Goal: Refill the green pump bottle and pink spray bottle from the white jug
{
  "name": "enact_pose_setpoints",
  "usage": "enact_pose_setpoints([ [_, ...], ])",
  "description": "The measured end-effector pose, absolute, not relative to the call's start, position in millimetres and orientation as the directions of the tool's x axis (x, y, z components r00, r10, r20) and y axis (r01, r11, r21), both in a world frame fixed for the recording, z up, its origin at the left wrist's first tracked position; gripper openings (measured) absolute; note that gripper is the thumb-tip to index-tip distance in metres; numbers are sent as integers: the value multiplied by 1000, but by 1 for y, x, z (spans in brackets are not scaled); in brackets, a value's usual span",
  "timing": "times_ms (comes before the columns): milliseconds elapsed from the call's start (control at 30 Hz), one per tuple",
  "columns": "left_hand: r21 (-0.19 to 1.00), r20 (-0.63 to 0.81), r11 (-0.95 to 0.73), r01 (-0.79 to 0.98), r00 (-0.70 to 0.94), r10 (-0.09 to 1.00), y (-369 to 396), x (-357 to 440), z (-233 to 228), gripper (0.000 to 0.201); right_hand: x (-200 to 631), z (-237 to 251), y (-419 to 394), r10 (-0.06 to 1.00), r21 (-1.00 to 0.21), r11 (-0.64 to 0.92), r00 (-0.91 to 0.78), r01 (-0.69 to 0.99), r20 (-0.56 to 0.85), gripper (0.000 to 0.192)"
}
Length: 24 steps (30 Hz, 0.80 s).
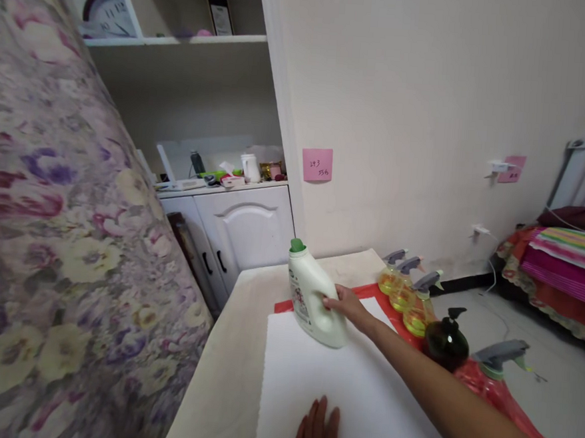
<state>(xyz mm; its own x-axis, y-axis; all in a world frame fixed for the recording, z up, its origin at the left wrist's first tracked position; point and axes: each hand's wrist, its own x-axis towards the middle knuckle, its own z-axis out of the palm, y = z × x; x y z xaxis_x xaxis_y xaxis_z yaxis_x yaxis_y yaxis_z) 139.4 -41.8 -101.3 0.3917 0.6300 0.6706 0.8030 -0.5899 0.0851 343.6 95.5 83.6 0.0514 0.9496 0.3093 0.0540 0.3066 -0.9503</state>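
A pale green detergent bottle (310, 290) with a darker green cap tilts over the far part of a white sheet (286, 379). My right hand (349, 306) is closed around the bottle's handle. Whether its base touches the sheet I cannot tell. Nearer to me, my left hand (320, 431) lies flat on the sheet with its fingers apart, holding nothing; its wrist is cut off by the lower edge of the view. Beneath the white sheet, a red sheet (283, 306) shows along the far and right sides.
Several spray bottles (402, 297) with yellow liquid line the table's right side. A dark pump bottle (447, 340) and a red spray bottle (494, 386) stand nearer. A floral curtain (70, 250) hangs at left; a white cabinet (249, 226) stands behind the cream-covered table (222, 367).
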Motion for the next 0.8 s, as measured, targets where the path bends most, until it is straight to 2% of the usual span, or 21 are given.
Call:
enact_pose_setpoints([
  [133, 81, 672, -608, 790, 407, 618, -45, 136, -92, 45, 319, 103, 88, 950, -951, 309, 44, -28, 308, 24],
  [267, 0, 654, -677, 736, 512, 556, -48, 129, -76, 46, 310, 120, 61, 937, -937, 339, 129, -89, 326, 25],
  [400, -14, 676, -649, 760, 486, 554, -56, 130, -62, 43, 309, 127, 15, 912, -926, 367, 227, -85, 341, 25],
  [600, -7, 663, -647, 763, 488, 568, -65, 132, -51, 41, 299, 106, -47, 877, -919, 387, 336, -72, 343, 25],
  [800, -39, 664, -636, 771, 495, 560, -63, 132, -50, 41, 288, 78, -68, 877, -917, 385, 349, -101, 330, 34],
])
